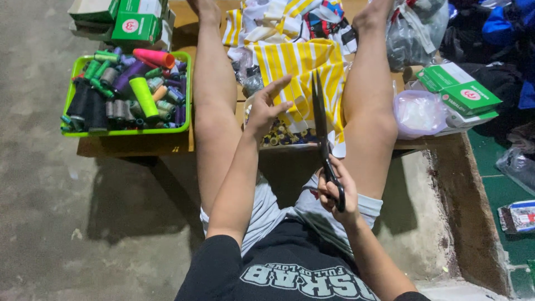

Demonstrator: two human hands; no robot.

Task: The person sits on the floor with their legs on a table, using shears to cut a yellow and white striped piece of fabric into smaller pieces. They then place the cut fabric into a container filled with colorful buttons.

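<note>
Between the knees: person seated, legs stretched out to 12 o'clock, both hands working at centre.
L hand: left hand [266,110] – fingers spread, lying flat on the yellow-and-white striped fabric [304,72]; pressing on it, not gripping.
R hand: right hand [336,192] at about 5 o'clock from the L hand – clenched through the handle loops of the black scissors [322,131].
Scissors: blades point up toward 12 o'clock, look nearly together; tips reach the lower part of the striped cloth, just beside the L fingers.
Fabric: draped over a low wooden board [136,146] between the legs, more striped pieces heaped behind it at 12 o'clock.
Under the fabric: small spools [278,137] just visible below the L palm – too small to tell more.
10 o'clock: green tray [127,132] w/ thread cones – green, purple, black, one orange-pink.
11 o'clock: green-and-white boxes [134,22] stacked behind the tray.
2–3 o'clock: two more green-and-white cartons [462,92], clear plastic bag [418,114] beside them near the R knee.
Floor: bare concrete [50,223] at 8 o'clock.
</note>
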